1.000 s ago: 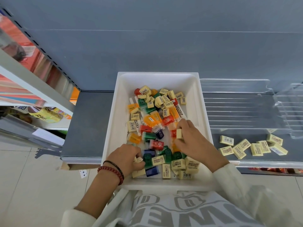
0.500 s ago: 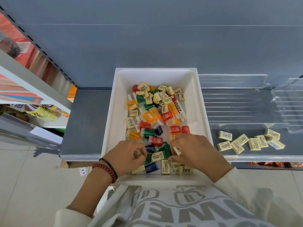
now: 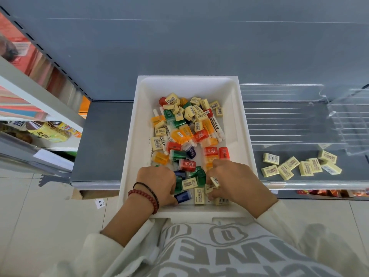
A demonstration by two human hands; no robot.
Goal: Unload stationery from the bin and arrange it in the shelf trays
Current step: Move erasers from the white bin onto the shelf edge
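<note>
A white bin (image 3: 130,140) sits on the grey shelf (image 3: 101,140), holding several yellow erasers (image 3: 196,114), coloured sharpeners (image 3: 186,164) and white markers (image 3: 216,126). My left hand (image 3: 157,182) is at the bin's near left corner, fingers curled down among the pieces beside a blue sharpener (image 3: 182,196); its palm side is hidden. My right hand (image 3: 237,182) is at the near right and pinches a yellow eraser (image 3: 215,181) over a few more. Several loose erasers (image 3: 299,166) lie on the shelf to the right of the bin.
Clear ribbed shelf trays (image 3: 283,120) stand right of the bin, and another clear tray (image 3: 353,120) is at the far right. A side shelf with books and yellow bottles (image 3: 50,132) is on the left. A playing card (image 3: 99,203) lies on the tiled floor.
My right hand moved from the bin's middle to its near right, keeping an eraser in its fingers. My left hand, holding an eraser earlier, shifted slightly and curled tighter.
</note>
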